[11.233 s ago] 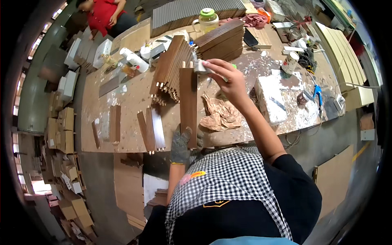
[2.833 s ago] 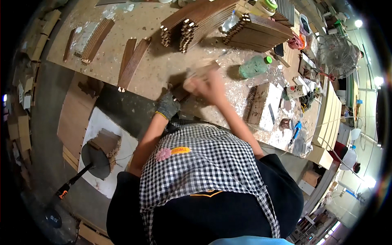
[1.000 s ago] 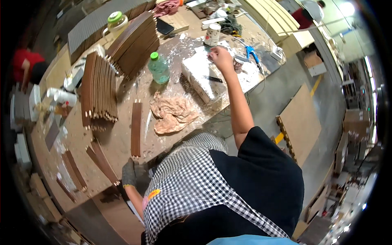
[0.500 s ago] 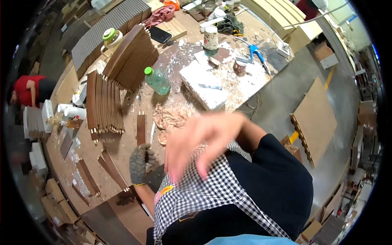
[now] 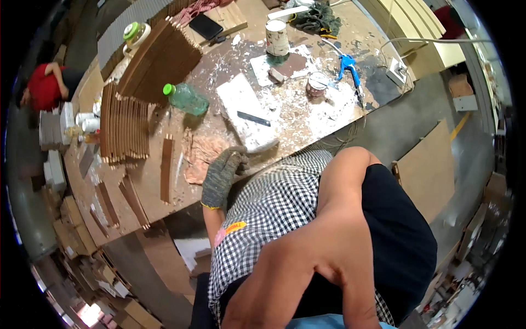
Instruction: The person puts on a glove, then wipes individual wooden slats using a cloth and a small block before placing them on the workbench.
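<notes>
My left hand [image 5: 221, 176] wears a grey knit glove with a yellow cuff. Its fingers are curled in at the table's near edge, and no object shows in them. Just beside it are a crumpled pinkish-brown cloth [image 5: 201, 153] and a white-smeared block [image 5: 244, 112] with a dark flat strip [image 5: 253, 118] on top. My right hand [image 5: 309, 260] is bare and looms large close to the camera, above my checked apron. The thumb stands apart, but the fingertips run out of the lower edge, so whatever they touch is hidden.
On the worktable [image 5: 159, 216] are stacked brown slats [image 5: 125, 129], a single slat [image 5: 166, 170], a green-capped bottle [image 5: 187, 100], a paint-spotted can [image 5: 277, 38], a small jar [image 5: 316, 85], a blue air gun [image 5: 347, 64] and a phone [image 5: 206, 26]. A person in red [image 5: 46, 88] is at far left.
My right hand has come back from over the table's edge toward the camera. My gloved left hand has moved up and right, beside the cloth and block. The whole view has shifted.
</notes>
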{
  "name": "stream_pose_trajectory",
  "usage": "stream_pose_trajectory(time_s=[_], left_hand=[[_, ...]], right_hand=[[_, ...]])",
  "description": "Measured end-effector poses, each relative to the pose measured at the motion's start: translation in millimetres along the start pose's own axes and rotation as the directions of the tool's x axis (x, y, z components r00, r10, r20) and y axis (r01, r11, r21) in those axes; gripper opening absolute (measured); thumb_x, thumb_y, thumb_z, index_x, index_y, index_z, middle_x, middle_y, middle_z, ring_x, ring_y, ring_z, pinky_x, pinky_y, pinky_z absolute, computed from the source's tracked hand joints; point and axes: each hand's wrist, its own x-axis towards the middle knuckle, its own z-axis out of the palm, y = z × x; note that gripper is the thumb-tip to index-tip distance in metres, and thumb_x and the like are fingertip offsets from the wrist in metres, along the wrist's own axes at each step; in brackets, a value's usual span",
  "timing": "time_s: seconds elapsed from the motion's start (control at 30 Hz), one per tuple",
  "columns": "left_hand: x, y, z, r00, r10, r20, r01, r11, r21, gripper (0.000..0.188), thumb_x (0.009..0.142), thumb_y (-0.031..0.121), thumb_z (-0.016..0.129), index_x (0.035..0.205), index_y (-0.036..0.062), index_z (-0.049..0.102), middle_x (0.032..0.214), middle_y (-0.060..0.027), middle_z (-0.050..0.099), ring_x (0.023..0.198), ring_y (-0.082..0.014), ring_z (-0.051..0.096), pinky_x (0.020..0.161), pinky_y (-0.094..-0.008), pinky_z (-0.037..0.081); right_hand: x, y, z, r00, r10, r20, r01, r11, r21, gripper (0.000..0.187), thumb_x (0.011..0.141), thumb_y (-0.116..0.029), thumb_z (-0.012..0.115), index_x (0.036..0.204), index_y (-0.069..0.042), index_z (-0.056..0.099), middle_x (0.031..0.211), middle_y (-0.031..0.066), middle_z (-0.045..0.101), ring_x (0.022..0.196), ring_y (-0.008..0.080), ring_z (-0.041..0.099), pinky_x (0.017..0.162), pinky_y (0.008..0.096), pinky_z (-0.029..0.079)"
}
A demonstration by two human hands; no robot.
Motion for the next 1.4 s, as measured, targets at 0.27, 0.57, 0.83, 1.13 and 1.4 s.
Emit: stream_pose_trajectory(time_s=[0.27, 0.57, 0.83, 1.13, 1.4], left_hand=[[8, 22, 20, 0.992, 0.073, -0.103, -0.07, 0.997, 0.032, 0.033, 0.102, 0.025, 0.056, 0.123, 0.001, 0.063, 0.096, -0.0048, 0.067, 0.086, -0.0136, 0.063, 0.075, -0.0282, 0.054], [51, 35, 15, 0.947, 0.275, -0.169, -0.276, 0.961, 0.015, 0.036, 0.105, 0.025, 0.049, 0.122, -0.0038, 0.061, 0.099, -0.0139, 0.068, 0.087, -0.0208, 0.067, 0.076, -0.0299, 0.056], [104, 76, 54, 0.9, 0.384, -0.207, -0.387, 0.922, 0.024, 0.028, 0.101, 0.017, 0.057, 0.123, -0.0001, 0.061, 0.107, -0.0106, 0.067, 0.086, -0.0148, 0.064, 0.074, -0.0261, 0.054], [162, 100, 71, 0.718, 0.684, -0.131, -0.446, 0.596, 0.668, 0.06, 0.085, 0.017, 0.078, 0.139, 0.007, 0.053, 0.127, -0.0115, 0.063, 0.114, -0.0206, 0.061, 0.098, -0.0336, 0.051], [153, 113, 47, 0.933, 0.252, -0.258, -0.355, 0.762, -0.541, 0.036, 0.094, 0.02, 0.068, 0.125, 0.0018, 0.061, 0.106, -0.0093, 0.07, 0.087, -0.012, 0.067, 0.075, -0.0216, 0.058]], right_hand=[[-10, -22, 7, 0.987, -0.142, -0.069, 0.146, 0.988, 0.049, 0.059, 0.086, -0.03, 0.078, 0.128, 0.007, 0.058, 0.123, 0.0215, 0.061, 0.116, 0.0336, 0.058, 0.101, 0.043, 0.046], [-88, -111, -146, 0.843, -0.212, -0.495, -0.497, 0.047, -0.867, 0.022, 0.09, -0.02, 0.07, 0.105, -0.005, 0.072, 0.108, 0.0102, 0.073, 0.087, 0.0208, 0.072, 0.074, 0.0318, 0.058], [-278, -118, -285, 0.347, -0.344, -0.872, -0.573, -0.815, 0.093, 0.043, 0.083, -0.022, 0.072, 0.12, -0.001, 0.061, 0.099, 0.0178, 0.066, 0.096, 0.0369, 0.061, 0.086, 0.0444, 0.051], [-181, -132, -243, 0.092, -0.126, -0.988, -0.536, 0.83, -0.156, 0.039, 0.089, -0.003, 0.072, 0.123, -0.002, 0.053, 0.108, 0.0079, 0.065, 0.093, 0.0191, 0.069, 0.089, 0.0308, 0.058], [-176, -193, -293, 0.73, -0.548, -0.408, -0.618, -0.784, -0.054, 0.067, 0.074, -0.043, 0.082, 0.128, -0.01, 0.06, 0.126, 0.0149, 0.057, 0.123, 0.0296, 0.049, 0.1, 0.0417, 0.04]])
